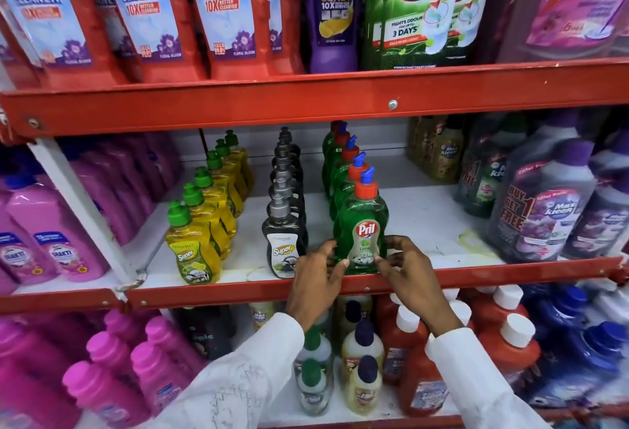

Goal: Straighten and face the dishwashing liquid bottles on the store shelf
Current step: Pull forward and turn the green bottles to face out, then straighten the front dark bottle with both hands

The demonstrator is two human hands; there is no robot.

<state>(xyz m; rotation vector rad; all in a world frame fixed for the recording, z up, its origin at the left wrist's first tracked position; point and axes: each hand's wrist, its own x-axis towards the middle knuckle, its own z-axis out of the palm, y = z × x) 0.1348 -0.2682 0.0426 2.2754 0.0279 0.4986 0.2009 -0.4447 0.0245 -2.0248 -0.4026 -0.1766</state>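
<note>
Three rows of dishwashing liquid bottles run front to back on the white middle shelf [429, 221]. The front green Pril bottle [364, 221], red cap and blue spout, stands upright at the shelf's front edge with its label facing me. My left hand [315, 278] holds its lower left side, and my right hand [406, 267] touches its lower right side with the fingertips. To its left stand a row of dark grey Super bottles [284, 244] and a row of yellow Super bottles [194, 248] with green caps.
A red shelf rail [238, 287] runs along the front edge. Large purple Max Kleen bottles [541, 214] stand to the right, pink bottles [51, 244] to the left. Bathroom cleaners fill the shelf above; assorted bottles [360, 370] fill the shelf below.
</note>
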